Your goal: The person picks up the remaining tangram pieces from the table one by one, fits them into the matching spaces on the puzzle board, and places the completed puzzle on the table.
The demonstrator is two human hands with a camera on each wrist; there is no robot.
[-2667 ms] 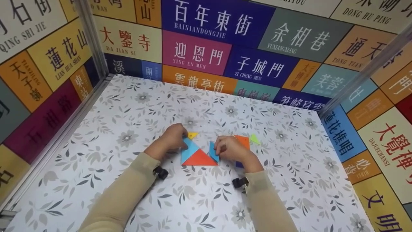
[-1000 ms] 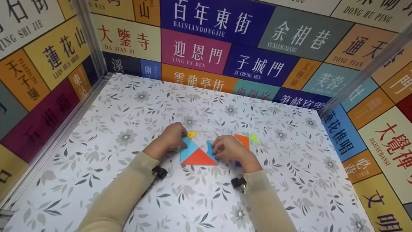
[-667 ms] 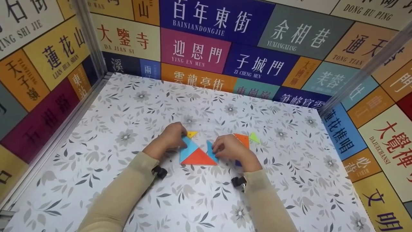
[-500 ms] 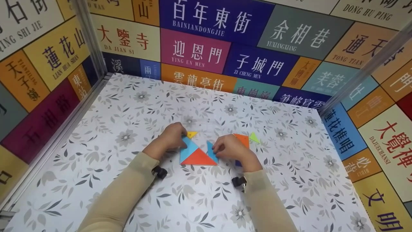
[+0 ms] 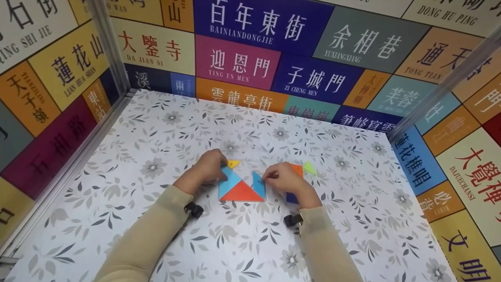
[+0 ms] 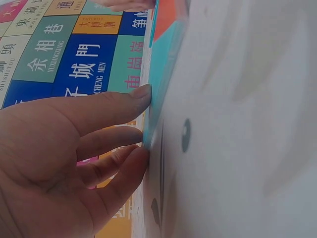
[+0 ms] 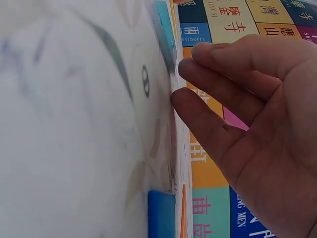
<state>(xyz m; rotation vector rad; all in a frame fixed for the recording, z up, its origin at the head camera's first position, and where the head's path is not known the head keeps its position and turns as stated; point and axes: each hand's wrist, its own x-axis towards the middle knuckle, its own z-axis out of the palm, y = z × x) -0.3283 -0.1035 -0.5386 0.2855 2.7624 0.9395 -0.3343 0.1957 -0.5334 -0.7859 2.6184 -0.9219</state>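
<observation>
Flat coloured tangram pieces lie on the flower-patterned table. My left hand [image 5: 209, 166] holds the light blue triangle [image 5: 230, 181] at its upper left, thumb and fingertips on its edges; in the left wrist view the thumb presses the light blue triangle [image 6: 161, 69]. Against that piece lies a red-orange triangle [image 5: 242, 194]. Just past the left fingertips is a small yellow triangle [image 5: 234, 163]. A blue parallelogram [image 5: 257, 186] lies along the red-orange triangle's right side. Right beside it is my right hand [image 5: 287, 178], its fingers loosely bent with nothing between them; the right wrist view shows the fingertips apart from the parallelogram [image 7: 165, 32].
Partly hidden behind the right hand are an orange piece [image 5: 298, 169] and a dark blue piece [image 5: 291, 198]. A small green triangle [image 5: 310, 168] lies farther right. Panels with printed signs [image 5: 238, 64] wall in the table [image 5: 156, 227] at the back and sides.
The right hand has let go of the blue parallelogram and drawn slightly right, baring more of it. The parallelogram has tilted and shifted slightly against the red-orange triangle. The left hand has stayed nearly still.
</observation>
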